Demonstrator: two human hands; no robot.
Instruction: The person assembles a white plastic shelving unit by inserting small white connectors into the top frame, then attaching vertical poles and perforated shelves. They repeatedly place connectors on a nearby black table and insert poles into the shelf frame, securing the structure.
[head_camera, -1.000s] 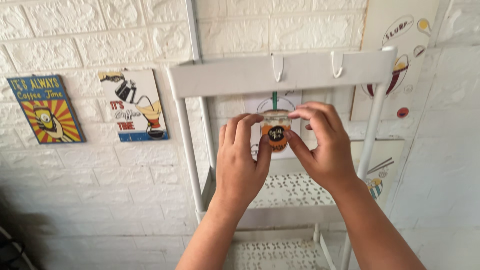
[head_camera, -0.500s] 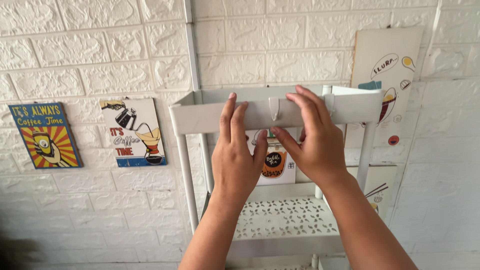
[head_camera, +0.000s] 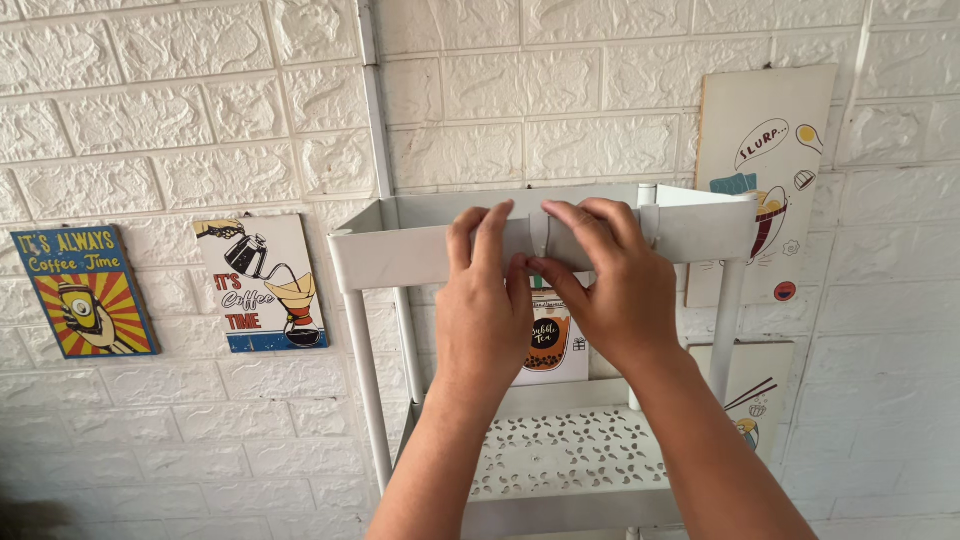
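A white rolling cart stands against the brick wall, and both my hands are up at the front wall of its top tray (head_camera: 400, 255). My right hand (head_camera: 610, 290) curls its fingers over a small white hook (head_camera: 540, 228) clipped on the tray's rim, thumb pinching from below. My left hand (head_camera: 485, 310) lies with its fingers flat on the tray wall just left of that hook, its thumb touching my right thumb. A second white hook (head_camera: 648, 215) sits further right on the rim.
The cart's perforated lower shelf (head_camera: 570, 460) lies below my wrists. A bubble tea picture (head_camera: 548, 345) hangs behind the cart. Two coffee posters (head_camera: 262, 285) (head_camera: 85, 292) hang at left, and a drink poster (head_camera: 765, 180) at right.
My hands have risen from in front of the bubble tea picture to the top tray's front wall and closed around the hook there. The view has tilted so the tray sits lower.
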